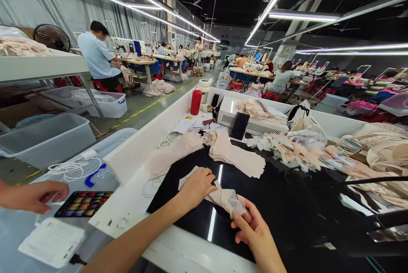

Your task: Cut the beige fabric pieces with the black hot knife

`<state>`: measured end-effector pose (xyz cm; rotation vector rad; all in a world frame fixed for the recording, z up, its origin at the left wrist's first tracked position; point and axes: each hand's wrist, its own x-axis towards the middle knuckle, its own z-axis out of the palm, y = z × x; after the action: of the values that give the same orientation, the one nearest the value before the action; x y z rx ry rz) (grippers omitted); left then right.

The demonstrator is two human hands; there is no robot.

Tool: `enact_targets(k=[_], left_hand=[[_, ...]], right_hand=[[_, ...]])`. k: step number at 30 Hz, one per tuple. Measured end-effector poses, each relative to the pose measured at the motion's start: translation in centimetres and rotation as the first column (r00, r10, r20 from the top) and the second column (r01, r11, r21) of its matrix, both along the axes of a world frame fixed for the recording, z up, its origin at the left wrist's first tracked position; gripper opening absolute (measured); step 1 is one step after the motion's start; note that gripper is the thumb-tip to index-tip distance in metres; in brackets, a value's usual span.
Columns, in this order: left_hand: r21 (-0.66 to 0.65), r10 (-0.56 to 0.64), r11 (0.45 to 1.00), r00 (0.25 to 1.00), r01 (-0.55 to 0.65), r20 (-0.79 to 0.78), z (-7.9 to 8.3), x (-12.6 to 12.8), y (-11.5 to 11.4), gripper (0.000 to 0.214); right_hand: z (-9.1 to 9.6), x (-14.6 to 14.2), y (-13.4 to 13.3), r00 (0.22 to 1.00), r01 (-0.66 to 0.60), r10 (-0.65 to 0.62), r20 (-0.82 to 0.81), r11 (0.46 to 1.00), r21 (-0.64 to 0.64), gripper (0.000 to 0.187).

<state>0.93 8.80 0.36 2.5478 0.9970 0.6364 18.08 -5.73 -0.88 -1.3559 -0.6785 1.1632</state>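
A small beige fabric piece [223, 196] with thin white, translucent edges lies across a glossy black work surface [274, 205]. My left hand [197, 186] rests over its far left part, fingers bent and together, pressing and gripping it; the cloth beneath is hidden. At the near right end, my right hand [253, 226] pinches the pale edge between thumb and fingers. Just beyond my hands is a stack of cut beige fabric pieces [237, 156], with more beige fabric [178, 152] to its left.
Another person's hand [41, 196] hovers at the left by a phone [84, 204] and a white power bank [52, 241]. A propped phone [239, 125], a red bottle [196, 102] and a white vented box [223, 116] stand at the back. Fabric scraps [293, 150] lie right.
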Motion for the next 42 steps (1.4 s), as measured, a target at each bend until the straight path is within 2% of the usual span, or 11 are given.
enact_targets(k=[5,8,11,16,21,26,29,32,35,38,42], left_hand=[[0.016,-0.037,0.999,0.999,0.037,-0.039,-0.4,0.0,-0.7,0.01],[0.008,-0.04,0.999,0.999,0.04,-0.035,-0.5,-0.3,-1.1,0.016],[-0.018,-0.045,0.999,0.999,0.045,-0.015,-0.3,-0.4,-1.5,0.019],[-0.117,-0.076,0.99,0.995,0.083,0.066,1.1,-0.5,-2.5,0.018],[-0.239,-0.151,0.952,0.972,0.191,0.178,3.3,-1.0,-3.7,0.016],[-0.502,-0.076,0.812,0.906,0.299,0.416,4.3,-1.3,-4.3,0.015],[-0.65,0.067,0.671,0.844,0.357,0.533,4.0,-1.0,-4.4,0.024],[-0.762,0.197,0.54,0.827,0.357,0.527,3.3,-0.6,-4.4,0.039],[-0.829,0.229,0.456,0.857,0.324,0.461,2.9,-0.5,-4.5,0.047],[-0.854,0.237,0.423,0.873,0.301,0.425,3.4,-0.6,-4.7,0.046],[-0.825,0.214,0.465,0.864,0.321,0.457,5.0,-0.8,-4.9,0.044]], right_hand=[[0.1,1.2,-0.3,0.996,0.086,-0.085,0.038,0.996,-0.012,0.074],[0.0,2.7,-0.1,0.961,0.131,-0.137,0.242,0.991,0.043,0.078],[-0.1,3.6,0.2,0.861,0.135,-0.153,0.485,0.988,0.072,0.073],[-0.3,3.2,0.9,0.732,0.009,-0.033,0.681,0.999,0.04,0.071],[-0.2,2.2,2.0,0.791,-0.09,0.092,0.605,0.995,-0.035,0.08],[1.9,0.8,1.7,0.916,-0.307,0.288,0.279,0.951,0.027,0.06],[3.3,-0.2,0.9,0.961,-0.254,0.249,0.117,0.967,0.034,0.052],[3.9,-0.8,0.6,0.962,-0.244,0.236,0.135,0.969,0.042,0.049],[3.7,-0.9,0.7,0.948,-0.268,0.252,0.197,0.962,0.058,0.047],[2.8,-0.5,0.8,0.932,-0.299,0.278,0.235,0.953,0.058,0.049],[1.6,0.6,1.1,0.909,-0.333,0.296,0.294,0.939,0.085,0.053]])
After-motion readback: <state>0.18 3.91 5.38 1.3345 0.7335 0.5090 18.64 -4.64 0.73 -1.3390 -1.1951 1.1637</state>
